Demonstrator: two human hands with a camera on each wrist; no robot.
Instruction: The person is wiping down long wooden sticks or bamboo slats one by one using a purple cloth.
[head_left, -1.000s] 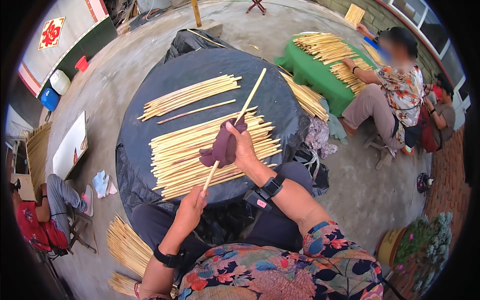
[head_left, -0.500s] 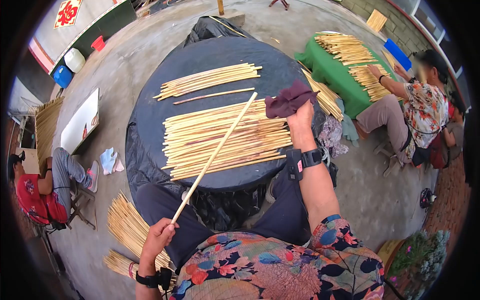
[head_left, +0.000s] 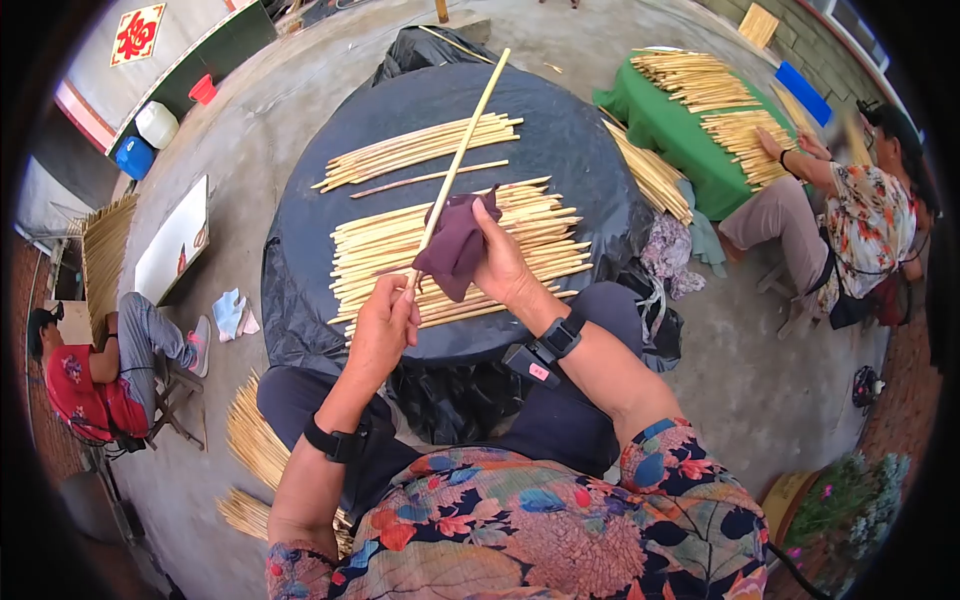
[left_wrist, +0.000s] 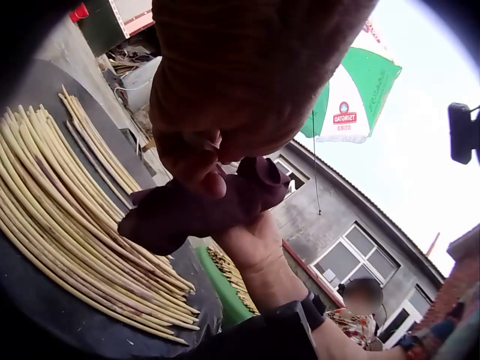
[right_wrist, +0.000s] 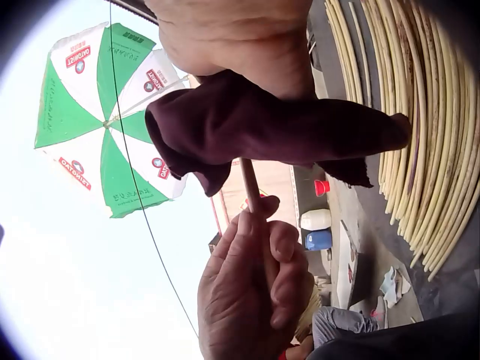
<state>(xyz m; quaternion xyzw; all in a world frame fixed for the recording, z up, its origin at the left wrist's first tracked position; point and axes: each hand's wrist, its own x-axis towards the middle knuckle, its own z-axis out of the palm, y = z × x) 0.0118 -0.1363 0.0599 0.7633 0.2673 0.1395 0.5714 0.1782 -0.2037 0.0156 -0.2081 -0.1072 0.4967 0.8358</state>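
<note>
My left hand (head_left: 385, 322) pinches the lower end of a long pale stalk (head_left: 474, 125), which slants up and away over the table. My right hand (head_left: 505, 265) holds a dark purple cloth (head_left: 457, 248) against the stalk, just above the left hand. In the right wrist view the stalk runs from the left fingers up into the cloth (right_wrist: 247, 124). Beneath the hands, a wide row of pale stalks (head_left: 370, 262) covers the near part of the black-covered round table (head_left: 310, 225). A smaller bunch (head_left: 425, 150) and one single stalk (head_left: 430, 179) lie farther back.
More stalk bundles (head_left: 260, 425) lie on the ground at my left. To the right, a person (head_left: 860, 225) sits at a green-covered table (head_left: 650, 125) spread with stalks. Another person (head_left: 100, 375) sits at the left near a white board (head_left: 180, 245). A flower pot (head_left: 790, 500) stands at lower right.
Half a second ago the cloth was off the stalk, out to the right; now the right hand has brought it back to the stalk near the left hand. The left hand has risen with the stalk.
</note>
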